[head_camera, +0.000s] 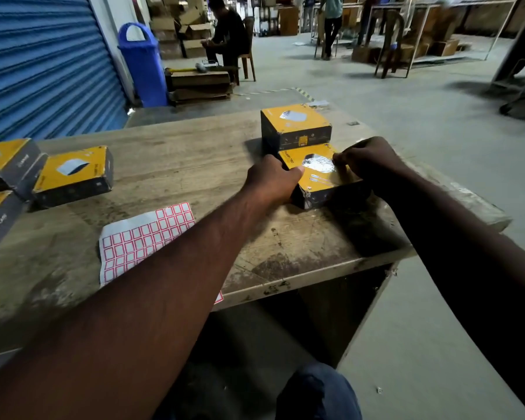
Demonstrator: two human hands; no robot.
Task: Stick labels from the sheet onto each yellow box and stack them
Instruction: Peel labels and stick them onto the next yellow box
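Two hands meet on one yellow box lying flat near the right edge of the worn wooden table. The left hand grips the box's left side, thumb on its top. The right hand has its fingers pinched together at the box's far right edge; whether they hold a label cannot be told. A taller yellow stack stands touching just beyond. The label sheet lies near the left forearm, and more yellow boxes sit at far left.
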